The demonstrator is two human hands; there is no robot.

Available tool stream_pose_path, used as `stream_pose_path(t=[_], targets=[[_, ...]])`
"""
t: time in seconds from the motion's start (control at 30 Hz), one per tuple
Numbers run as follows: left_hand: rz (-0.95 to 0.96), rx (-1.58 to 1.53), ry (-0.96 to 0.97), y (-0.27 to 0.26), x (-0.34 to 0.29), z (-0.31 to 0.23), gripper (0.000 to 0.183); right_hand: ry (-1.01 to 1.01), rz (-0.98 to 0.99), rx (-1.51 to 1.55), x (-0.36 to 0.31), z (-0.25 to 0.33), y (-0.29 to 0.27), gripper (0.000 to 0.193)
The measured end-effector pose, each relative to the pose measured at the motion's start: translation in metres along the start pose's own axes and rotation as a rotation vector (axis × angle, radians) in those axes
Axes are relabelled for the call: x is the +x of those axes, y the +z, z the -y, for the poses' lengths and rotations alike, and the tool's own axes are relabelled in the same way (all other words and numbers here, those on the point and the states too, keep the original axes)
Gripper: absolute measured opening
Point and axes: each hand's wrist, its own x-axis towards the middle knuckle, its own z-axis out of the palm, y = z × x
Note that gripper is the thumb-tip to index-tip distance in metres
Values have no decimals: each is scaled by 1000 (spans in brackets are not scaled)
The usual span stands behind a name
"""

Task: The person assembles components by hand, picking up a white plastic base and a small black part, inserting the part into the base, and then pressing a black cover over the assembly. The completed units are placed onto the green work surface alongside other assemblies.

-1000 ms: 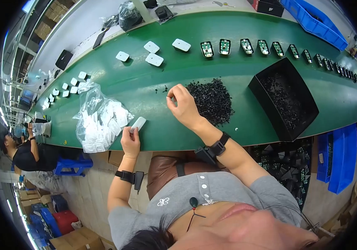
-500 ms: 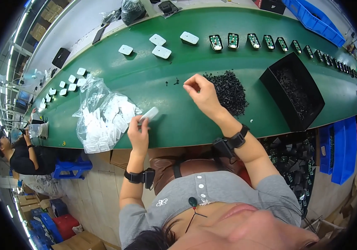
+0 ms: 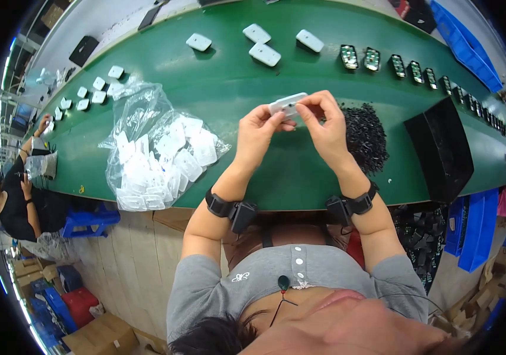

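Note:
A small white plastic cover is held up over the green table, with black spots on its face. My left hand grips its left end between thumb and fingers. At its right end, my right hand pinches with thumb and forefinger, close to a black spot. Whether a separate small part is in those fingertips cannot be made out. Just right of my right hand lies a heap of tiny black parts. Left of my left hand, a clear plastic bag spills many white covers.
Several white covers lie at the far side of the green table. A row of black casings with circuit boards curves to the right. A black box stands right; a co-worker sits at far left.
My hands have come together: the left carried the white cover rightward and up, and the right closed on its other end. The whole view has shifted slightly.

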Motion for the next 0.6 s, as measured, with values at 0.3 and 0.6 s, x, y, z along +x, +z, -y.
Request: stream_pose_path(t=[0.3, 0.6], targets=[[26, 43, -25, -5, -2, 3, 20, -138, 56, -223, 1, -8, 4, 9], [6, 69, 86, 3, -8, 9, 14, 64, 96, -91, -5, -7, 6, 8]])
